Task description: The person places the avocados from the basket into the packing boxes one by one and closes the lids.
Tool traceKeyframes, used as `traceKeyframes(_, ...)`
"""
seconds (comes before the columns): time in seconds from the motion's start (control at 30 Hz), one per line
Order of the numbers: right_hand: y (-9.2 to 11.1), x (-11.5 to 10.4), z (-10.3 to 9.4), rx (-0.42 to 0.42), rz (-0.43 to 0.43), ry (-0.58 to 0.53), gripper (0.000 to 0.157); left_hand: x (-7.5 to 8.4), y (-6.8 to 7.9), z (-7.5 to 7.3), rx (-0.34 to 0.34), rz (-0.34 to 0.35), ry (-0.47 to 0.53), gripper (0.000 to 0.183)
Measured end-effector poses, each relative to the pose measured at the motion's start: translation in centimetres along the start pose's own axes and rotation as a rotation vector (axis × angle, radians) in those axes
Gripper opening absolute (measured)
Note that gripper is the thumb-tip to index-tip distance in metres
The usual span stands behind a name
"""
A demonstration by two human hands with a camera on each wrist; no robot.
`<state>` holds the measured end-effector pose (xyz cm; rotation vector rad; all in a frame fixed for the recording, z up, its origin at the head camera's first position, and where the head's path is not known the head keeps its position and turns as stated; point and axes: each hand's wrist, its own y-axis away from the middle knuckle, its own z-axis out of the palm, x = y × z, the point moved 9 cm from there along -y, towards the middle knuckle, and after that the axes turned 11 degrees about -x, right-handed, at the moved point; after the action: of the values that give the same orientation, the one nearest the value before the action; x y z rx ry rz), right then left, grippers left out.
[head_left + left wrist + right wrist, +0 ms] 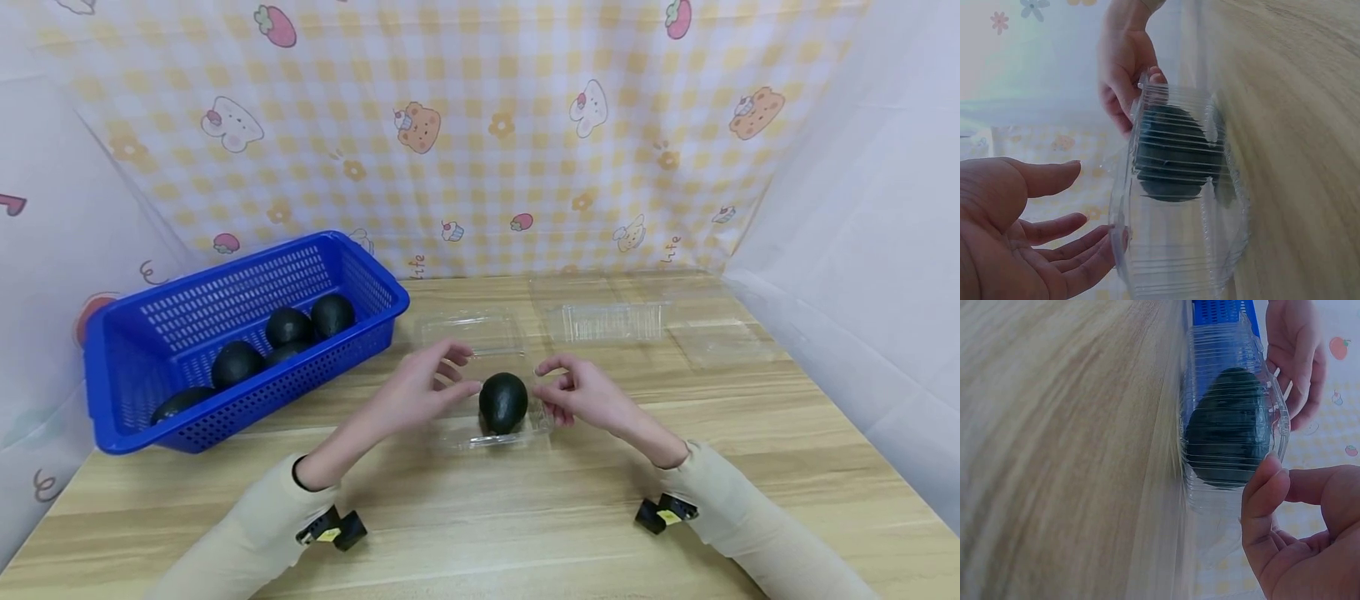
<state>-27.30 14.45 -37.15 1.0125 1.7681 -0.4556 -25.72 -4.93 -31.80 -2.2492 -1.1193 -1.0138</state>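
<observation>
Fingers of the left hand (422, 388) spread loosely, thumb apart, a blue basket (348, 350) to their left with dark fruits (288, 327) that only the head view shows; the left wrist view adds a fingertip against the rim of a clear plastic box (1169, 250). Right of that thumb, inside the box, sits one dark fruit (503, 402). Right of it, the right hand (588, 396) curls inward, thumb and forefinger pinching the rim.

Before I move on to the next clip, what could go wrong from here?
The dark fruit sits right of centre in the clear container, with spare room to its left, so it might roll. The container's walls look thin, and the right grip is at its rim, so an uneven lift could flex or tip it.
</observation>
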Motion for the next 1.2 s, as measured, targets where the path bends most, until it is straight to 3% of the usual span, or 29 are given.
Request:
traceKeyframes(0.37,0.0,0.1,0.0,-0.003,-0.002,-0.005,0.034,0.3,0.9,-2.0,0.072,0.043,-0.036,0.039)
traceKeyframes(1.2,0.0,-0.1,0.0,-0.006,-0.016,0.012,0.035,-0.3,3.0,-5.5,0.184,0.013,-0.107,0.042)
